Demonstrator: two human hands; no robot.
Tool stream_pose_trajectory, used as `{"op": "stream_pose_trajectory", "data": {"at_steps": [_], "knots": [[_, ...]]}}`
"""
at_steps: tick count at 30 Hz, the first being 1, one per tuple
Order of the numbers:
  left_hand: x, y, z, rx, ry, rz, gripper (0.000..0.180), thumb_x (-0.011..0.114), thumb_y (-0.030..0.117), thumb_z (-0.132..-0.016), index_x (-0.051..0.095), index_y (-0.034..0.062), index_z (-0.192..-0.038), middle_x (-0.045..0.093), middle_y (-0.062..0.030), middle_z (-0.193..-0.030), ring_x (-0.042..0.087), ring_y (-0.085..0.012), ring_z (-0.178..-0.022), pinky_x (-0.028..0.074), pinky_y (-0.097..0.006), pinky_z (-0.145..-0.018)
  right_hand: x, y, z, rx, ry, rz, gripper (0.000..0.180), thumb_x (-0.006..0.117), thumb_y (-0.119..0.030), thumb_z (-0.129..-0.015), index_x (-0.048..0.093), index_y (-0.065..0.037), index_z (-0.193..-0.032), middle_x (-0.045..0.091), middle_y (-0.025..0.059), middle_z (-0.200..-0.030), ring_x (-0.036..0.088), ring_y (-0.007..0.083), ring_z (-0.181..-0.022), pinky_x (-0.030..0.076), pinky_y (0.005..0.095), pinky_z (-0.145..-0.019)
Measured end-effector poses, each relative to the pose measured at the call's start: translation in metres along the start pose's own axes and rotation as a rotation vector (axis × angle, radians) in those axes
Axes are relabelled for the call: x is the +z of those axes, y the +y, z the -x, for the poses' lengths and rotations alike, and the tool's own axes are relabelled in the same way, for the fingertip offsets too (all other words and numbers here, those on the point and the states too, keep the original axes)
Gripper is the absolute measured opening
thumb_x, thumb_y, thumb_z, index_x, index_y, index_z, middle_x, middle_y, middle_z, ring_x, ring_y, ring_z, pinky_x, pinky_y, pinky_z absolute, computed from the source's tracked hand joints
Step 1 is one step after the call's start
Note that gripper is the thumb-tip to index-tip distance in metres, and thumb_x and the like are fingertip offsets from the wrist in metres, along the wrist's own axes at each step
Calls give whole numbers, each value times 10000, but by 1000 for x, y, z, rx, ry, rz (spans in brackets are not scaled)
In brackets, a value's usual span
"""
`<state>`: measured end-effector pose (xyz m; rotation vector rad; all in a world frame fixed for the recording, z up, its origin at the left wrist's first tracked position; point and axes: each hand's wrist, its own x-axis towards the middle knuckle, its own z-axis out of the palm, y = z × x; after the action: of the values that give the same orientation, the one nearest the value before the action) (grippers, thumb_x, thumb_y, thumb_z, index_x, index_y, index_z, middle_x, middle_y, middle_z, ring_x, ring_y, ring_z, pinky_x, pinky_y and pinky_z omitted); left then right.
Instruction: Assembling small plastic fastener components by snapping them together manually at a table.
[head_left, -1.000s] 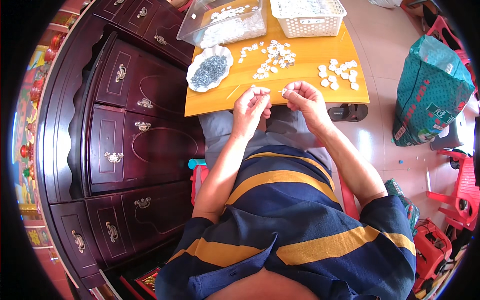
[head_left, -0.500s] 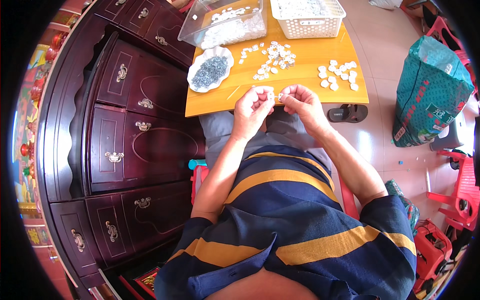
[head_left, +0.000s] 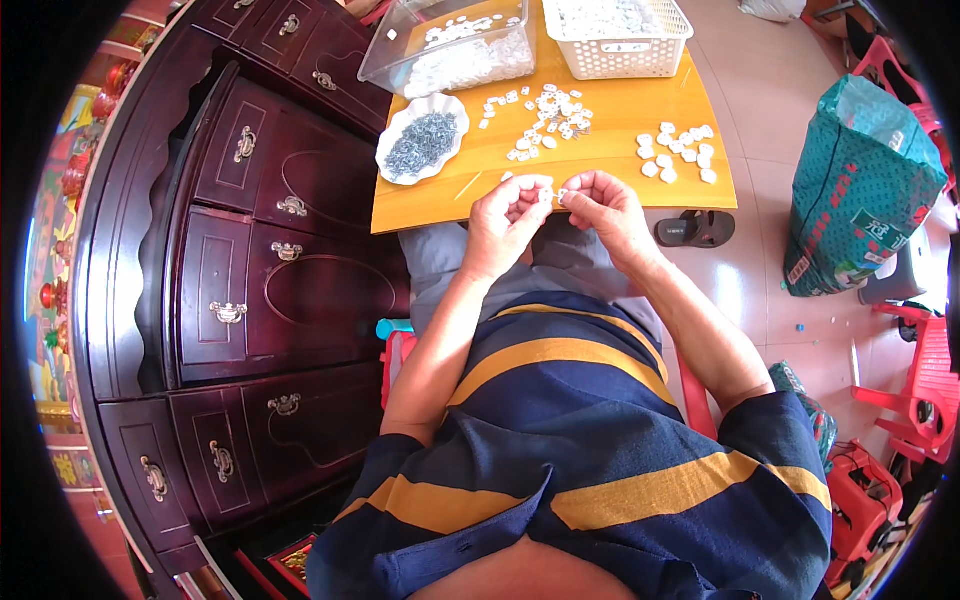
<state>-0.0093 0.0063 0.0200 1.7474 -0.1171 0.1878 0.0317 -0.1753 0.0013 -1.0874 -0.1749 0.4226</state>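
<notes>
Over the table's near edge, my two hands meet with their fingertips almost touching. My left hand (head_left: 508,222) pinches a small white plastic piece (head_left: 546,195) between thumb and fingers. A second small white piece (head_left: 563,197) sits in the pinch of my right hand (head_left: 610,212), close beside the first. Whether the two pieces touch is too small to tell. Just beyond the hands lies a loose pile of small white pieces (head_left: 560,112). A separate group of rounded white pieces (head_left: 668,158) is to the right. At the left stands a scalloped white dish (head_left: 388,165) of small dark metal parts (head_left: 422,142).
On the far side of the yellow table (head_left: 610,115) stand a clear plastic bin (head_left: 378,70) and a white perforated basket (head_left: 625,68), both holding white pieces. Dark wooden drawers (head_left: 330,280) close off the left. A teal bag (head_left: 850,190) and a sandal (head_left: 695,228) are on the floor at right.
The white pieces between my fingertips have come slightly closer together. Otherwise both hands keep their place, and the things on the table are unchanged.
</notes>
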Motion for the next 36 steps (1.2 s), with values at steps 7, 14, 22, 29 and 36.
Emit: {"op": "stream_pose_trajectory", "data": {"at_steps": [7,14,22,29,36], "knots": [[-2,2,0,-14,-46,-58,222,657,-4,-938,649,-1,-1160,695,-25,-921,664,-74,-825,552,-221,-754,-1,0,0,2,-8,28,94,687,-86,-927,658,-32,-998,666,-8,-859,586,45,-740,497,198,-691],[-1,-1,-1,12,-64,-72,214,667,-4,-925,673,0,-1138,727,-49,-923,693,-92,-830,566,-236,-745,0,2,-1,9,-20,19,97,686,-78,-926,661,-29,-1005,668,-7,-860,589,46,-743,496,198,-692],[-5,9,-1,11,-91,-93,199,697,41,-920,696,-8,-1113,736,-61,-920,688,-91,-828,563,-241,-744,-4,6,0,76,-44,65,165,725,-135,-929,692,-41,-1060,700,-5,-877,589,37,-723,475,189,-670],[-11,10,-4,44,-157,-148,218,703,50,-916,702,0,-1128,728,-68,-952,686,-95,-847,549,-238,-726,-2,3,0,151,-75,69,130,716,-146,-937,704,-56,-1030,702,-24,-881,590,38,-715,481,185,-661],[-7,26,-3,17,-163,-261,324,774,72,-845,692,20,-1154,678,-42,-872,609,-78,-707,519,-253,-644,-2,3,-1,213,-91,51,148,699,-216,-949,711,-74,-988,708,-13,-875,601,41,-719,464,181,-654]]}}
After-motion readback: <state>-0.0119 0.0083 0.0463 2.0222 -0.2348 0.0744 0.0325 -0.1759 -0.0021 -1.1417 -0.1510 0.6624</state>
